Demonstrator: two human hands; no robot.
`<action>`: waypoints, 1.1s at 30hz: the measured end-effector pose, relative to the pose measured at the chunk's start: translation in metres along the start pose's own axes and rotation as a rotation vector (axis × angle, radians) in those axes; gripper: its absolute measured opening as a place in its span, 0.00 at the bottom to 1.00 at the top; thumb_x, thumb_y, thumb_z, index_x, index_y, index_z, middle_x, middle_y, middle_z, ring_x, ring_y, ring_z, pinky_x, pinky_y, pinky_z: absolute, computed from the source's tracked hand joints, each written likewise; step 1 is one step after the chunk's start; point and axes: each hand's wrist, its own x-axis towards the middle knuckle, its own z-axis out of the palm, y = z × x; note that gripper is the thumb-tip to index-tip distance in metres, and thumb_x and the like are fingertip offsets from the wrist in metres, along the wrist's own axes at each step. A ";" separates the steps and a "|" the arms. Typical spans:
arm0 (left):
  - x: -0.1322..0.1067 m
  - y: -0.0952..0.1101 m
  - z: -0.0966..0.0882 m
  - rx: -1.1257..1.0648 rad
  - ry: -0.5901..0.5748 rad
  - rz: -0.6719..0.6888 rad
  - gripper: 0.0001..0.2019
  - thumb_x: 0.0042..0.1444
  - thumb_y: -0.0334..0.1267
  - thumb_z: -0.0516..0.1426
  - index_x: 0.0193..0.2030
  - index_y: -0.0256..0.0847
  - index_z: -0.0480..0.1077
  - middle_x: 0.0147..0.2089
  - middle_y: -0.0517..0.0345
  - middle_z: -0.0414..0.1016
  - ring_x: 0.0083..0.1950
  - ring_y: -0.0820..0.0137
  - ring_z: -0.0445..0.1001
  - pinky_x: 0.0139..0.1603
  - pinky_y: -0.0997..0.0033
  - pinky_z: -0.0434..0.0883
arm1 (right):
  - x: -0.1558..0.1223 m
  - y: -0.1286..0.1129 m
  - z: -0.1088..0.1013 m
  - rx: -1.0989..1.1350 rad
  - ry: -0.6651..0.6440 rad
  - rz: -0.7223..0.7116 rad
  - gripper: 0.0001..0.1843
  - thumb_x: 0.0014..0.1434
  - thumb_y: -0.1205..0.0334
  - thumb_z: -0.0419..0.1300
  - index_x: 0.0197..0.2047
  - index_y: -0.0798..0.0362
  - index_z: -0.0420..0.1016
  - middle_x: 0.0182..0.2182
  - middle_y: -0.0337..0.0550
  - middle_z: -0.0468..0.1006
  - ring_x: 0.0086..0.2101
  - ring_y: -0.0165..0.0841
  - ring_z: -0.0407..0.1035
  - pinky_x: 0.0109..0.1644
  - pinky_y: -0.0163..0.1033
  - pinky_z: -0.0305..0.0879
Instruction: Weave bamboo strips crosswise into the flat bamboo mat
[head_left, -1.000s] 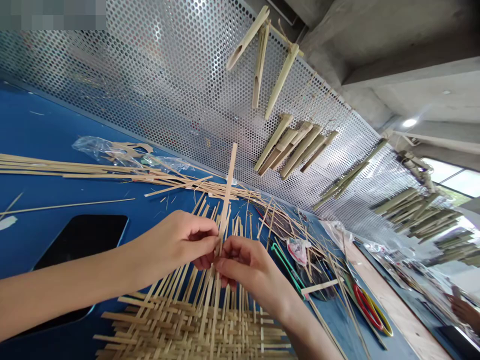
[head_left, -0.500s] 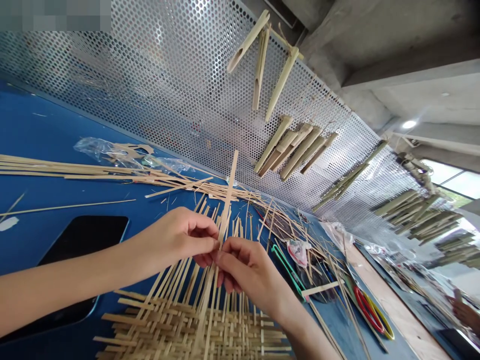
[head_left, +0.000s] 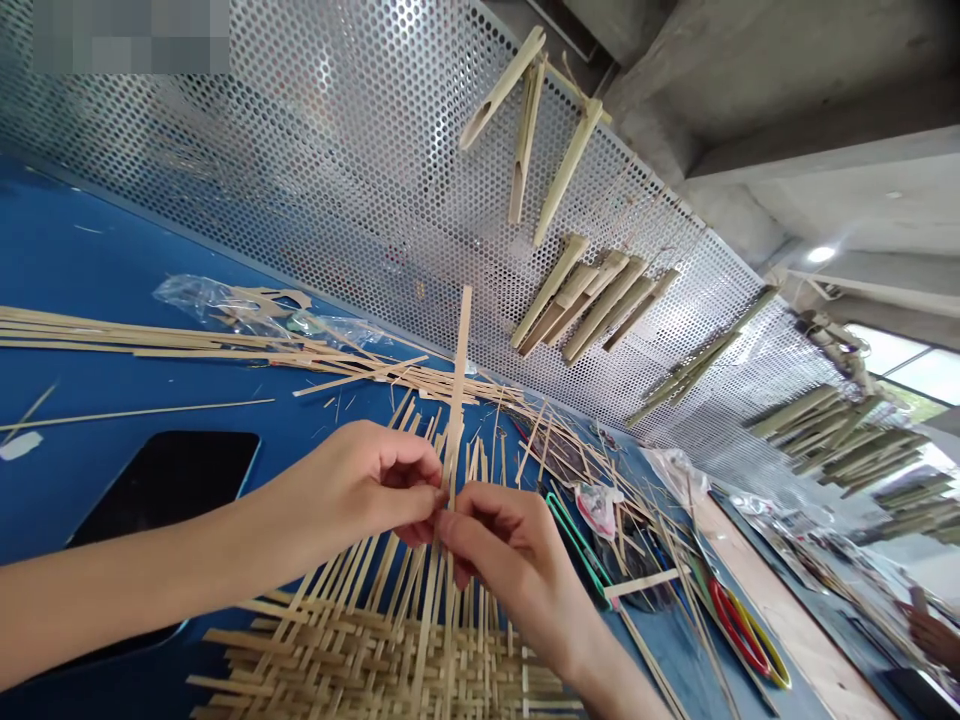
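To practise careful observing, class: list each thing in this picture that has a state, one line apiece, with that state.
left hand: pinching the upright strip
right hand: pinching the same strip
upright strip: raised above the woven mat, held by both hands
woven mat: partly woven, far ends loose
phone: lying flat, screen dark
bamboo pieces: hanging on the perforated panel
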 end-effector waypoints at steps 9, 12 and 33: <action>-0.006 0.001 0.005 0.139 0.004 0.026 0.07 0.51 0.38 0.57 0.25 0.39 0.71 0.24 0.62 0.72 0.27 0.73 0.71 0.29 0.76 0.68 | 0.010 0.005 -0.005 0.296 -0.132 0.087 0.21 0.60 0.46 0.57 0.25 0.54 0.70 0.16 0.37 0.73 0.12 0.20 0.54 0.14 0.29 0.43; -0.005 0.004 0.003 0.071 0.014 0.046 0.09 0.54 0.41 0.56 0.28 0.38 0.72 0.27 0.61 0.75 0.31 0.72 0.74 0.34 0.76 0.71 | 0.013 0.008 -0.005 0.236 -0.102 0.053 0.23 0.59 0.42 0.58 0.25 0.53 0.70 0.15 0.35 0.72 0.11 0.20 0.55 0.13 0.28 0.45; 0.000 0.006 -0.005 -0.051 0.017 0.037 0.07 0.49 0.38 0.59 0.27 0.38 0.74 0.25 0.65 0.74 0.30 0.75 0.73 0.33 0.81 0.71 | 0.002 0.006 0.003 0.018 -0.078 0.013 0.20 0.65 0.54 0.55 0.23 0.54 0.69 0.16 0.34 0.68 0.16 0.20 0.57 0.20 0.28 0.52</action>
